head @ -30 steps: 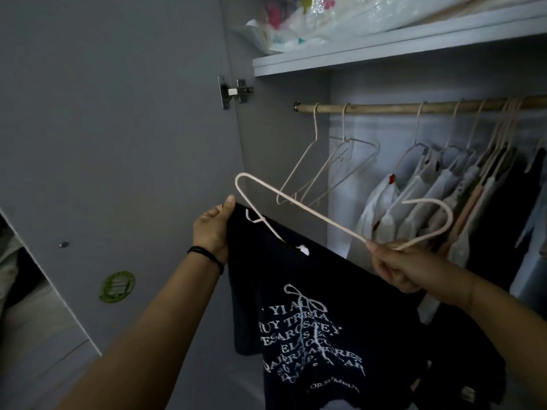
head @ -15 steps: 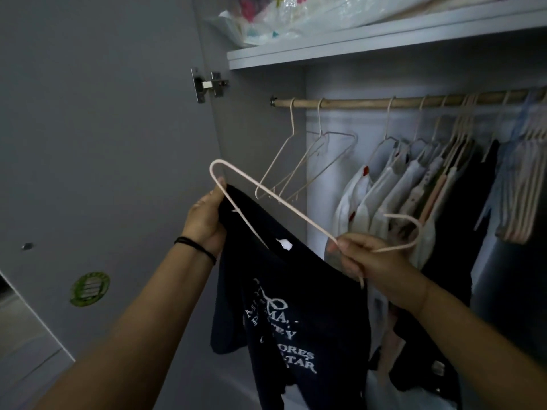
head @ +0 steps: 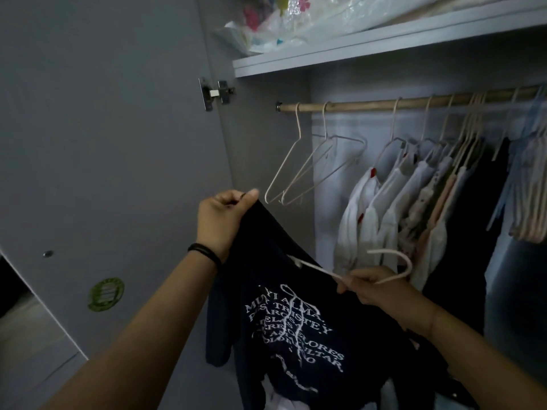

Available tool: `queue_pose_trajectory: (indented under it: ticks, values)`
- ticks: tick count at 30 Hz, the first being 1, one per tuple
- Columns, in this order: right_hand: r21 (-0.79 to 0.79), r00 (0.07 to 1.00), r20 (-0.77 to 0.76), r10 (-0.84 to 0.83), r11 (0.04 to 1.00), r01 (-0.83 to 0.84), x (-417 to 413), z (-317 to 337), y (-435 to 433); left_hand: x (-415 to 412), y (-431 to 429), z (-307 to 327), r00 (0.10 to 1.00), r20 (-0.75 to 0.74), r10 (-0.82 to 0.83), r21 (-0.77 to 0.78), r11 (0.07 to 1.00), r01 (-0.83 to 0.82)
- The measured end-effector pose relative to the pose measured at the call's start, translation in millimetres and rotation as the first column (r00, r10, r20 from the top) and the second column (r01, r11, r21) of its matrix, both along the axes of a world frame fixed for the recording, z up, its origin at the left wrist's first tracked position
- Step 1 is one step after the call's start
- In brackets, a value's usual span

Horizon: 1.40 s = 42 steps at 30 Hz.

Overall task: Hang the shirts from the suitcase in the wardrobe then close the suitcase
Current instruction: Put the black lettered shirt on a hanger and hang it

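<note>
From the head camera, the left hand (head: 225, 220) has its fingers curled tight on one shoulder of the dark shirt with white letters (head: 284, 321). It holds that shoulder up high, likely so the cloth sits flat over the hanger's arm.

The right hand (head: 376, 287) pinches the pale wire hanger (head: 410, 265) at its neck, just under the hook. The rest of the hanger is inside the shirt, going in at the collar. The hook sticks out past the fingers, free to catch the wooden rod (head: 414, 103).

The shirt hangs down between the two hands, below the rod and in front of the open wardrobe. Two empty hangers (head: 310, 170) hang on the rod beside the white shirts (head: 384, 208). The suitcase is not in view.
</note>
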State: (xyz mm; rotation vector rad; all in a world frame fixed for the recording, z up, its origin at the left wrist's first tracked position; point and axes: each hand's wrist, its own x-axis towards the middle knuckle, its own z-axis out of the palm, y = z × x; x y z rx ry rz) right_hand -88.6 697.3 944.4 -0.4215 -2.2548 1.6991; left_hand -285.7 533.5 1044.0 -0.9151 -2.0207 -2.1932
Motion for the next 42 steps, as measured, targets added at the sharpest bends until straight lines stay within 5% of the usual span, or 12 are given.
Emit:
queue_pose_trajectory:
  ticks: [4,8,12,17,22,27,39,42]
  values:
    - [0.198,0.999,-0.017,0.052,0.979,-0.048,-17,49,-7,18,13,-20,0.970,-0.186,-0.159,-0.309,0.946,0.096]
    - [0.384,0.999,-0.037,0.026,0.923,-0.010,-41,91,-7,30,27,-40,0.958,-0.149,-0.244,-0.315,0.930,0.188]
    - [0.302,1.000,-0.025,-0.016,0.953,0.023,-48,97,-1,24,23,-47,0.960,-0.134,-0.246,-0.319,0.928,0.193]
    - [0.120,1.000,-0.022,0.015,0.993,-0.012,-39,101,13,13,7,-49,0.855,-0.370,-0.364,-0.549,0.828,0.115]
    - [0.263,0.992,-0.010,0.125,0.957,-0.118,-10,109,26,-2,-3,-41,0.884,-0.375,-0.280,-0.450,0.888,0.090]
    - [0.349,0.989,0.145,0.007,0.935,-0.058,42,89,65,-19,-18,-38,0.931,-0.299,-0.210,-0.373,0.924,0.088]
    - [0.404,0.964,-0.187,-0.188,0.880,0.250,51,79,71,-15,-20,-51,0.953,-0.215,-0.213,-0.322,0.937,0.136]
    - [0.531,0.946,-0.206,-0.252,0.783,0.324,52,78,64,-5,-19,-54,0.950,-0.191,-0.248,-0.332,0.927,0.175]
